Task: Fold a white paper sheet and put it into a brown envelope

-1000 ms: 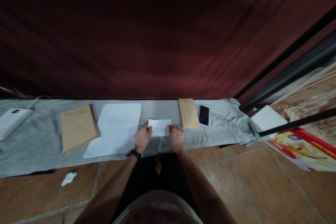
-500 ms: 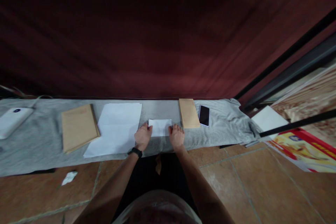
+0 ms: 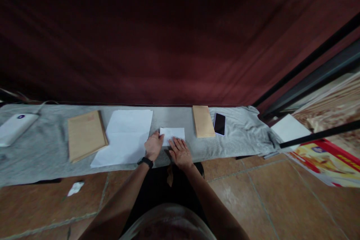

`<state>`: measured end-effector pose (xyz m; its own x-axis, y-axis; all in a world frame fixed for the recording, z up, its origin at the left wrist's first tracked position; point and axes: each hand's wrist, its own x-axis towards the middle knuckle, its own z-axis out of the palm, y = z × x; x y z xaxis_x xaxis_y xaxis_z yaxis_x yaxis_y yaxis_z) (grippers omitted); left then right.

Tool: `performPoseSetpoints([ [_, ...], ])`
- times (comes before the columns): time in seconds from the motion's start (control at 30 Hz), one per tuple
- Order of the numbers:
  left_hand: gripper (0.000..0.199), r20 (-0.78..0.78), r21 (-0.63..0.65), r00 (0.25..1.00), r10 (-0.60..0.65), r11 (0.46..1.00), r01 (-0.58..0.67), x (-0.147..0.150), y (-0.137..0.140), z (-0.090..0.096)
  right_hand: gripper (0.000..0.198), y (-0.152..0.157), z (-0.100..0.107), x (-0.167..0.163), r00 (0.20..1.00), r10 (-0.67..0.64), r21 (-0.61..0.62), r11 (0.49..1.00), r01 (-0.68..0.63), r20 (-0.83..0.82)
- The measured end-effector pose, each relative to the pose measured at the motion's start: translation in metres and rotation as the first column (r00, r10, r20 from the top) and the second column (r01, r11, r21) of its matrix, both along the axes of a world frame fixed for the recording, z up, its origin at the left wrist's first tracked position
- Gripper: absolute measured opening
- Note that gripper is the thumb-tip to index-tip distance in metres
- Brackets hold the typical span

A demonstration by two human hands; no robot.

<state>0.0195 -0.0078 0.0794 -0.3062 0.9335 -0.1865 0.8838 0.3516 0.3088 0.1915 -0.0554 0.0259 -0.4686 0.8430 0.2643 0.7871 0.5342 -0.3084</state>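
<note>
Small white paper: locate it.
In the head view, the small white paper lies below centre, touched by the left hand and right hand, between large white paper at left and a brown packet at right.

Paper (image 3: 172, 132) on cloth (image 3: 171, 114), sheets (image 3: 126, 135) to its left, envelopes (image 3: 203, 122) then phone (image 3: 219, 123) rightward

No words or numbers can be read. The box (image 3: 327, 163) at the right edge carries yellow lettering (image 3: 347, 160) on a red band and a blue badge (image 3: 319, 149), both too blurred to make out; the brown envelope (image 3: 86, 137) on the left bears a faint reddish print (image 3: 90, 117), also illegible.
</note>
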Motion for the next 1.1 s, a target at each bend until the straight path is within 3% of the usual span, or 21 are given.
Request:
performPoseSetpoints([
  [0.27,0.039,-0.018,0.117,1.0,-0.001,0.993,0.004,0.002,-0.008,-0.006,0.05,-0.004,-0.004,0.0,0.999,-0.022,0.082,0.996,0.019,0.041],
  [0.43,0.039,-0.027,0.261,0.988,-0.151,0.953,0.152,0.006,-0.031,-0.012,0.05,-0.004,-0.004,-0.001,0.998,-0.029,0.079,0.997,0.025,0.05],
  [0.5,0.04,-0.025,0.297,0.961,-0.276,0.916,0.27,0.01,-0.047,-0.022,0.05,-0.003,-0.003,-0.001,0.997,-0.029,0.061,0.998,0.024,0.069],
  [0.57,0.047,-0.074,0.372,0.879,-0.471,0.805,0.463,0.013,-0.063,-0.035,0.051,-0.003,-0.003,-0.001,0.996,-0.019,0.038,0.999,0.016,0.092],
  [0.67,0.057,-0.161,0.389,0.836,-0.524,0.745,0.542,0.017,-0.082,-0.051,0.049,-0.003,-0.003,0.0,0.995,-0.008,0.014,1.0,0.006,0.104],
  [1.1,0.075,-0.308,0.335,0.825,-0.474,0.758,0.56,0.008,-0.089,-0.056,0.052,-0.006,-0.008,0.005,0.995,-0.072,0.073,0.995,0.066,0.071],
])
